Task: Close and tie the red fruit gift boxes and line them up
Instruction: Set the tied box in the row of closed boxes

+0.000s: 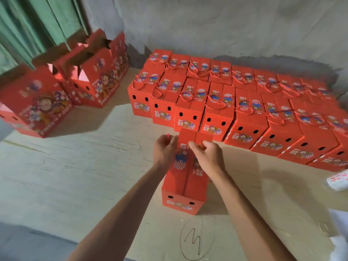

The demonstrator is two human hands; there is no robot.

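Note:
A red fruit gift box (185, 183) with its top flaps closed lies in front of me on the pale board. My left hand (164, 150) is at the box's far left top edge, fingers pinched on a red cord end (168, 136). My right hand (208, 155) rests over the top's right half, fingers curled on the red cord near the middle seam. Behind it, two rows of closed, cord-tied red boxes (222, 102) stretch from the centre to the right edge.
Several open, untied red boxes (96, 76) with raised flaps stand at the back left, one large one (35, 108) nearer. A grey wall and green curtain are behind. White cloth with red writing (337, 180) lies at the right edge. A pen scribble (195, 240) marks the board near me.

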